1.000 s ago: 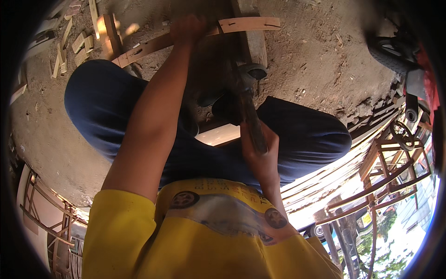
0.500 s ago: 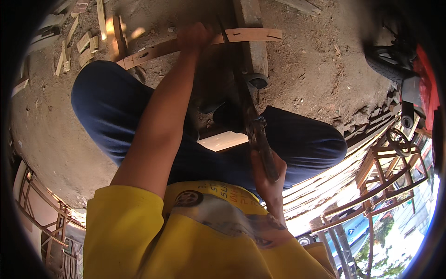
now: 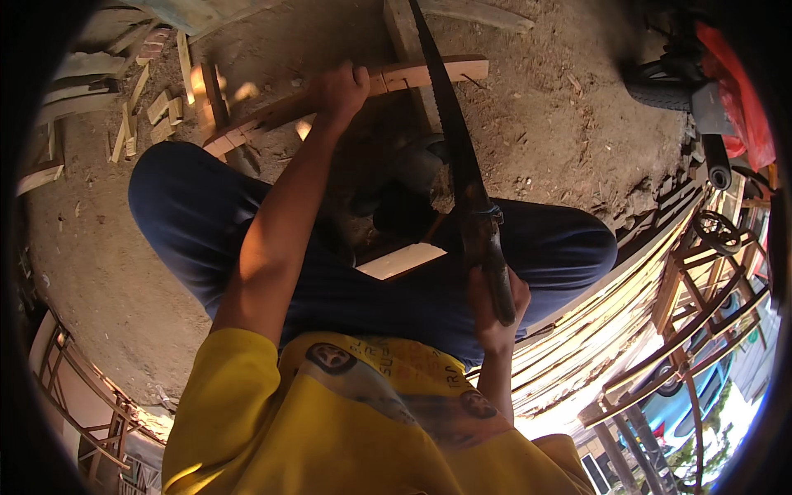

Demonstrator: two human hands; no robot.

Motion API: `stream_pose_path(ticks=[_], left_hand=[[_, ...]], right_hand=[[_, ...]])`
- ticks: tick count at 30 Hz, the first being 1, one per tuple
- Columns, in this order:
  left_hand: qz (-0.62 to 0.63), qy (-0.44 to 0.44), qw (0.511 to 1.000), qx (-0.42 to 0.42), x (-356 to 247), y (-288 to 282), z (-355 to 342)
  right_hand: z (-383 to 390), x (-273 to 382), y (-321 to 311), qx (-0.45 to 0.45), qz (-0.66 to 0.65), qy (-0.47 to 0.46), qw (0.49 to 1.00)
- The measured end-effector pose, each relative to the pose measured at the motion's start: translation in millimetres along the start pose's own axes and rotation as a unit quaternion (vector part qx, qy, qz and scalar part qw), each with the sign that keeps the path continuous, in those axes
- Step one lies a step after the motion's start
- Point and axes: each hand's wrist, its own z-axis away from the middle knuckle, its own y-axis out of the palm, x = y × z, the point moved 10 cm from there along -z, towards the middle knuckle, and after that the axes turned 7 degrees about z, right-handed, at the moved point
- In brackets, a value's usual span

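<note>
My left hand (image 3: pixel 340 92) is closed round a curved wooden strip (image 3: pixel 441 70), which has small dark marks or notches and lies across a weathered timber beam (image 3: pixel 399 29). In my right hand (image 3: pixel 495 301) is the dark handle of a long hand saw (image 3: pixel 456 140); its toothed blade points away from me over the strip's right part, to the right of my left hand. Whether teeth touch the wood I cannot tell. My crossed legs (image 3: pixel 561 243) in dark trousers are below, around a shadowed dark object I cannot make out and a pale board (image 3: pixel 400 260).
Wood offcuts (image 3: pixel 161 111) lie on the dirt floor (image 3: pixel 561 132) at upper left. A motorbike tyre (image 3: pixel 660 96) and red covering (image 3: pixel 734 115) are at upper right. Wooden frames (image 3: pixel 685 313) stand at lower right and left, near stacked long slats (image 3: pixel 569 363).
The saw has shifted right, its blade now showing clear of my left hand with my right hand lower. My left hand and the strip appear slightly lower in view.
</note>
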Motion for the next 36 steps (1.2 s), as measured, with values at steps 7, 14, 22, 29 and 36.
stream_pose_path(ticks=[7, 14, 22, 29, 36], left_hand=[[-0.023, 0.139, 0.985, -0.098, 0.0, -9.2, -1.0], [0.012, 0.185, 0.981, -0.059, 0.8, -4.9, 9.8], [-0.016, 0.235, 0.971, 0.031, 0.8, 2.9, 15.8], [-0.024, 0.195, 0.968, 0.158, 12.1, 40.3, 0.0], [-0.033, 0.139, 0.967, 0.21, 8.8, 37.0, -13.2]], right_hand=[[-3.3, -9.8, 12.7, 0.033, 0.0, -0.012, 0.999], [-17.8, -11.1, 41.9, 0.022, -0.043, 0.007, 0.999], [-42.7, -17.3, 71.1, 0.057, -0.029, 0.004, 0.998], [-68.4, -8.3, 98.9, 0.047, -0.049, -0.042, 0.997], [-85.3, -5.8, 117.4, 0.042, -0.023, -0.043, 0.998]])
